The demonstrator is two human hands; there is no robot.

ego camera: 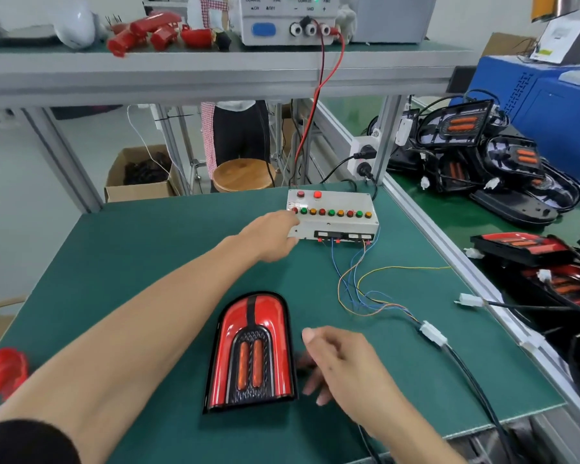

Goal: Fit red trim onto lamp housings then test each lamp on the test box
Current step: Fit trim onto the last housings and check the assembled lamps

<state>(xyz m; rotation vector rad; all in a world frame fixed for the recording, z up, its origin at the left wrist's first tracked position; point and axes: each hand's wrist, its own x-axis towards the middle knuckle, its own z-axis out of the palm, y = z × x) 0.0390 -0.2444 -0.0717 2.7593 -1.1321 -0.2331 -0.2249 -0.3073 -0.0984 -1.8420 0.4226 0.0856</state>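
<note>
A lamp point(253, 351) with red trim fitted on its black housing lies face up on the green mat, near the front. My left hand point(271, 234) reaches to the left end of the grey test box point(335, 226), its fingertips at the row of coloured buttons. My right hand point(340, 363) hovers just right of the lamp, fingers loosely curled and holding nothing. The box's thin coloured wires point(355, 289) run to a white connector point(433, 333) on a black cable.
Bare black housings point(476, 152) and lamps with red trim point(523, 249) are piled on the right bench. Red trim parts point(148, 31) and a power supply point(288, 21) sit on the upper shelf. A red piece point(7, 370) lies at the left mat edge.
</note>
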